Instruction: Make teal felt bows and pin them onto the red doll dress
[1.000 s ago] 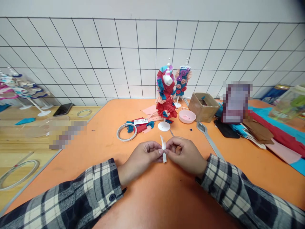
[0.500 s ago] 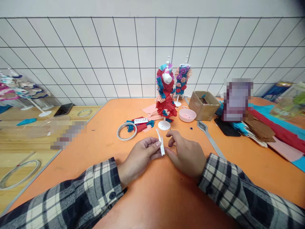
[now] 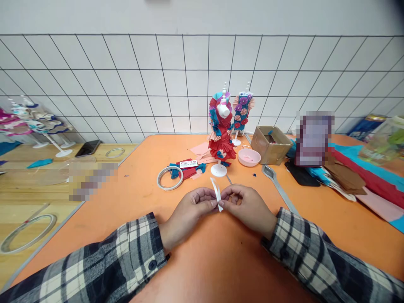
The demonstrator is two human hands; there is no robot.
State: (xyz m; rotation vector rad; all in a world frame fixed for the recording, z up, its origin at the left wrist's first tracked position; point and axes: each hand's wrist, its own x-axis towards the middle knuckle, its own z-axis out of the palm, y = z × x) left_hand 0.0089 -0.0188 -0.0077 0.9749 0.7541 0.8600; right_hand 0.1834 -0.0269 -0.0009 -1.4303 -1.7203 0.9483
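Between my hands stands a narrow white paper-like strip (image 3: 216,190), its upper end split into two layers. My left hand (image 3: 197,208) pinches it from the left with thumb and fingers. From the right, the thumb and forefinger of my right hand (image 3: 248,206) are closed on its lower part. A thin grey piece (image 3: 229,180) shows just beyond my right fingers; I cannot tell whether it is held. Behind the strip stands a small white dress form in a ruffled red and blue dress (image 3: 222,139). A roll of tape (image 3: 169,178) lies left of it.
Red and blue scraps (image 3: 188,172) lie beside the tape. A pink bowl (image 3: 249,157), a cardboard box (image 3: 271,145) and a second dressed form (image 3: 242,111) stand behind. Grey-handled tool (image 3: 279,189), a blurred upright screen (image 3: 314,139) and coloured sheets (image 3: 375,181) are at right.
My right hand has moved in to the strip, and its fingers have closed on the lower part. The camera view has tilted up slightly.
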